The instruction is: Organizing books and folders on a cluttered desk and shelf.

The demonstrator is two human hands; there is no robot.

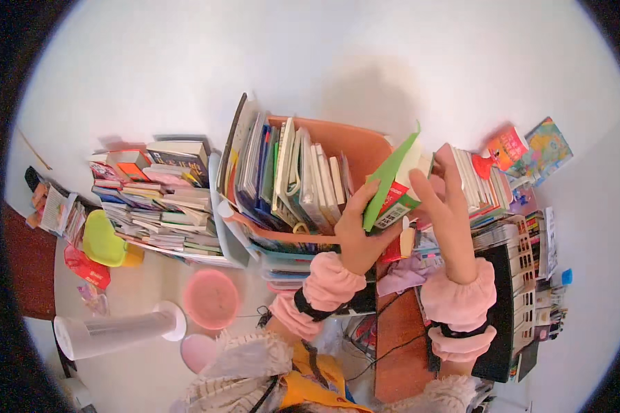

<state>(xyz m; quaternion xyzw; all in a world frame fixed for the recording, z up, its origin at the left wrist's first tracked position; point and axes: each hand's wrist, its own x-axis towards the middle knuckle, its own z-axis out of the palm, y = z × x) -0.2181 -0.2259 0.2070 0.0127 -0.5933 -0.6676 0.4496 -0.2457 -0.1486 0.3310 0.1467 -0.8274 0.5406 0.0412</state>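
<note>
My left hand [357, 227] grips a small book [386, 193] with a bright green cover or sheet, a red-and-white part and white pages, held tilted near the right end of an orange bin [337, 134]. My right hand [444, 196] is at the book's upper right, thumb and curled fingers on it. Upright books and folders [289, 175] stand packed in the orange bin. Just right of my hands is a row of books [482, 182]. Pink sleeve covers [455, 299] are on both my forearms.
A bin of stacked books [151, 206] stands left, beside a yellow-green container [103, 237]. Below are a pink basin [211, 297] and a white cylindrical appliance [117, 334]. A wooden desk surface [399, 351] and black rack [496, 310] lie at right. A white wall [310, 55] runs behind.
</note>
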